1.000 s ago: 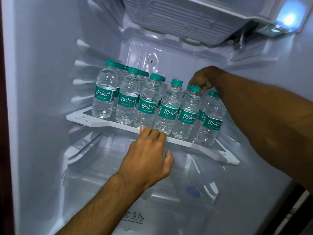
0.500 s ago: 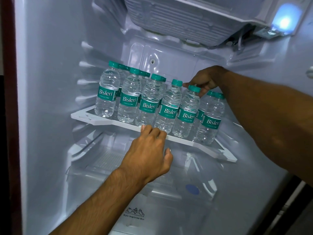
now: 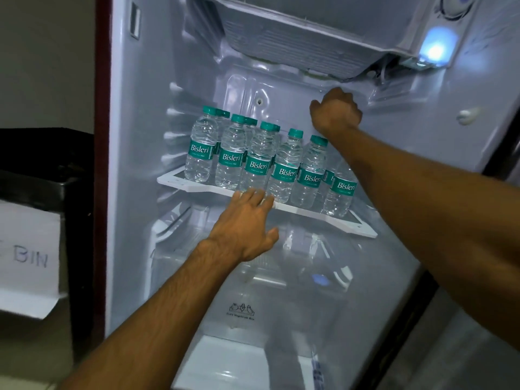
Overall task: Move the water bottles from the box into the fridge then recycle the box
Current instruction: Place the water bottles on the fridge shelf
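Note:
Several clear Bisleri water bottles (image 3: 284, 167) with green caps and labels stand in rows on the white fridge shelf (image 3: 349, 220). My left hand (image 3: 247, 223) rests on the shelf's front edge with fingers laid fairly straight, touching the rim just below the middle bottles. My right hand (image 3: 334, 112) hovers above and behind the rightmost bottles with fingers curled, holding nothing. My right forearm hides part of the rightmost bottles. The box is out of view.
The fridge interior (image 3: 281, 305) has a clear vegetable drawer below the shelf and the freezer compartment (image 3: 309, 32) above, with a lit lamp (image 3: 434, 50) at upper right. Left of the fridge stands a black bin (image 3: 36, 190) with a paper label reading "BIN".
My right hand has lifted off the cap of a right-hand bottle and risen clear of the bottles. The view has shifted so the bin shows at left. My left hand stays on the shelf edge.

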